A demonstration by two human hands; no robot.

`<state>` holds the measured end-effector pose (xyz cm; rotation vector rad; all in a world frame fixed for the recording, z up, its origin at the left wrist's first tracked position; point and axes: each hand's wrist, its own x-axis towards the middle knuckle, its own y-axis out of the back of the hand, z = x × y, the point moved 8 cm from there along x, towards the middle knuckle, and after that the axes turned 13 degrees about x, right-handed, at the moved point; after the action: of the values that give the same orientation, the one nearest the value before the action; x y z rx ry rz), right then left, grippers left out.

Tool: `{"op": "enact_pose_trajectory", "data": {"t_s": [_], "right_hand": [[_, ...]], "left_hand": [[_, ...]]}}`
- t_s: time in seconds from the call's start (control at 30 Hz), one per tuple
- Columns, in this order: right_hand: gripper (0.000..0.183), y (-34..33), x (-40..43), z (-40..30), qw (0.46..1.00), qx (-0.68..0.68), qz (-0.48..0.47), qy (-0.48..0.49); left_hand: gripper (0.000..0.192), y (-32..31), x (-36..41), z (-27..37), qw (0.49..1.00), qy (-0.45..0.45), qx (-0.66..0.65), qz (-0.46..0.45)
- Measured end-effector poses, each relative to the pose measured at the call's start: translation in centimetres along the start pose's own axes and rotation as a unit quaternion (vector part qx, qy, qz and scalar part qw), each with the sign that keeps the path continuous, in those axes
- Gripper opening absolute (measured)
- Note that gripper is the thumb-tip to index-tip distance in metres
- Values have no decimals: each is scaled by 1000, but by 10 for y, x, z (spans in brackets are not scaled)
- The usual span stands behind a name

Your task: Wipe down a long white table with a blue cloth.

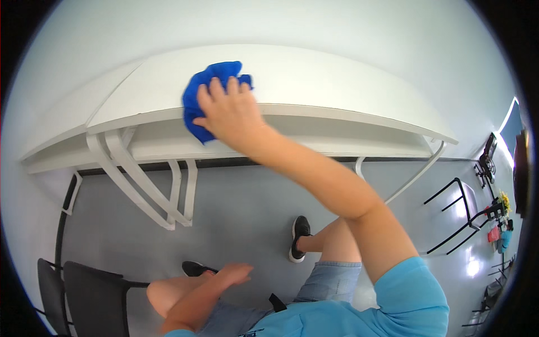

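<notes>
My right hand, fingers spread, presses a blue cloth against the white tabletop near its front edge. Part of the cloth hangs over that edge. Below the top runs an open white shelf. My left hand is down by my lap, above the floor, apart from the table. It is blurred, and nothing shows in it.
A second white table adjoins on the left. White metal legs stand beneath the seam. Dark chairs are at lower left. Another chair stands to the right, and a person in blue is farther off. A wall backs the table.
</notes>
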<state>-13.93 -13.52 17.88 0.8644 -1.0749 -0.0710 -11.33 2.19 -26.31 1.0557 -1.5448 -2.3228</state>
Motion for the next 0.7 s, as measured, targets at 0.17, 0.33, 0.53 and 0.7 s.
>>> {"op": "enact_pose_trajectory", "data": {"t_s": [0.17, 0.33, 0.53, 0.7], "right_hand": [[54, -18, 22, -31, 996, -47, 76, 22], [45, 5, 3, -10, 991, 72, 80, 77], [55, 47, -65, 69, 996, -40, 67, 39], [65, 109, -134, 159, 991, -102, 36, -74]], "left_hand": [[32, 6, -4, -14, 999, 32, -35, -6], [42, 42, -15, -14, 995, 86, -26, -48], [43, 94, -24, 20, 995, 17, -50, 86], [41, 82, -22, 22, 995, 28, -23, 97]]}}
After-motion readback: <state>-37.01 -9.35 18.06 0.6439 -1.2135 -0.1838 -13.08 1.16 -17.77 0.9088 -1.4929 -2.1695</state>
